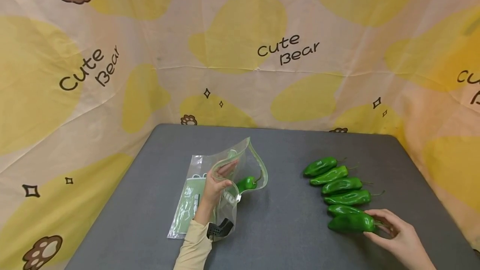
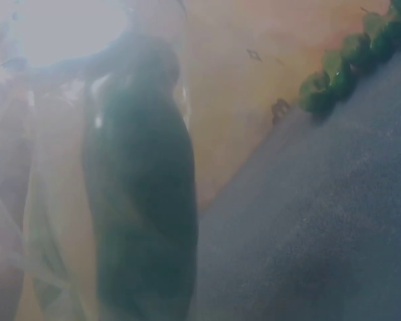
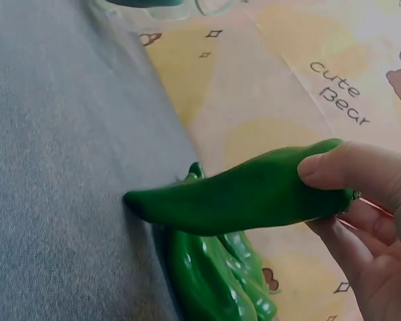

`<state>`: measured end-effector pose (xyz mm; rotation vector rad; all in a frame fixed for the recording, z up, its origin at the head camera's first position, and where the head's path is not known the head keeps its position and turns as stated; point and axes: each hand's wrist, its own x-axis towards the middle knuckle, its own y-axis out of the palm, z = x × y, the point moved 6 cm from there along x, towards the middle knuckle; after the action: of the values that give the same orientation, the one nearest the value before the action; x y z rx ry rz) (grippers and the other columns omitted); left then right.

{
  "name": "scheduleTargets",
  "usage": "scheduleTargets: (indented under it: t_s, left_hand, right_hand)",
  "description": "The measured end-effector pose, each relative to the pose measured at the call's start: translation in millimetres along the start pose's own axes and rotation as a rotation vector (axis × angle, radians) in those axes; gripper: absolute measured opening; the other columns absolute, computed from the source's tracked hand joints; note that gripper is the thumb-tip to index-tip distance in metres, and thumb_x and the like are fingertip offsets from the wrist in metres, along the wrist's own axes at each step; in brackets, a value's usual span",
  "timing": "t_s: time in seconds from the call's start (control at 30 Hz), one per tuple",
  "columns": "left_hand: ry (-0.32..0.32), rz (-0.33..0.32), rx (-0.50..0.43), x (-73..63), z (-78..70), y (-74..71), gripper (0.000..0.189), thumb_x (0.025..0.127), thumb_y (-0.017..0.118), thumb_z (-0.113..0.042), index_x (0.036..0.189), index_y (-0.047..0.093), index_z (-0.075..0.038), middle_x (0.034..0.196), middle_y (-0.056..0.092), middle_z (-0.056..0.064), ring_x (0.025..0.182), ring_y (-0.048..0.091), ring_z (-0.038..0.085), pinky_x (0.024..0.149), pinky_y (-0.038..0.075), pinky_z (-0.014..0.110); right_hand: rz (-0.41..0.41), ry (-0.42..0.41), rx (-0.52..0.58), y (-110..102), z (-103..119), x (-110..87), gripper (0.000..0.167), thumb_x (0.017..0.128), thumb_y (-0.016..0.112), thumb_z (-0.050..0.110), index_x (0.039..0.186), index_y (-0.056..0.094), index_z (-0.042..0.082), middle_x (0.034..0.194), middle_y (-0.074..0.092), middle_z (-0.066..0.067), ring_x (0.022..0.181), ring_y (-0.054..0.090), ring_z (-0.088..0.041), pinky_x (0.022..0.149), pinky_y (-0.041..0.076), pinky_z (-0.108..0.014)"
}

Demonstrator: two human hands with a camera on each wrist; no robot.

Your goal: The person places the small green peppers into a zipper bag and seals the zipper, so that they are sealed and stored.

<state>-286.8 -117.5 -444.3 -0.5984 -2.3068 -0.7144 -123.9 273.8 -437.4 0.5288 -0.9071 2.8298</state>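
My left hand point(image 1: 214, 187) holds a clear zip bag point(image 1: 245, 149) by the side of its mouth, thumb and fingers spread at the rim. The mouth gapes to the right, and a green pepper point(image 1: 246, 183) lies inside. In the left wrist view a pepper point(image 2: 144, 194) shows large and hazy through the plastic. My right hand point(image 1: 401, 234) pinches another green pepper point(image 1: 351, 222) by its stem end, thumb on one side point(image 3: 240, 190). Its tip points left, and it overlaps the nearest pepper of the row point(image 1: 343, 209).
Several green peppers point(image 1: 346, 198) lie in a row on the right of the grey table point(image 1: 285, 220). Left of the bag is a flat clear packet point(image 1: 189, 203) with a light green print. A patterned cloth point(image 1: 232, 32) hangs behind the table.
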Motion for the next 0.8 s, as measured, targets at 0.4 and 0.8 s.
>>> scheduleTargets:
  t_s: [0.4,0.8]
  left_hand:
    - [0.014,0.023,-0.002,0.4,-0.7,0.1,0.055,0.074,0.071,-0.014,0.123,0.049,-0.001,0.117,0.056,0.013,0.111,0.05,0.027,0.095,0.036,0.032]
    - [0.004,0.016,-0.003,0.4,-0.5,0.5,0.054,0.074,0.072,-0.015,0.122,0.05,-0.001,0.117,0.056,0.014,0.11,0.05,0.029,0.095,0.035,0.033]
  right_hand:
    - [-0.021,0.039,0.03,4,6,5.7,0.05,0.061,0.074,-0.014,0.107,0.056,-0.007,0.093,0.057,0.001,0.085,0.055,-0.001,0.07,0.046,-0.012]
    - [-0.095,-0.095,0.078,4,10,15.9,0.053,0.055,0.072,-0.023,0.105,0.057,-0.011,0.09,0.054,-0.002,0.081,0.052,-0.007,0.07,0.046,-0.011]
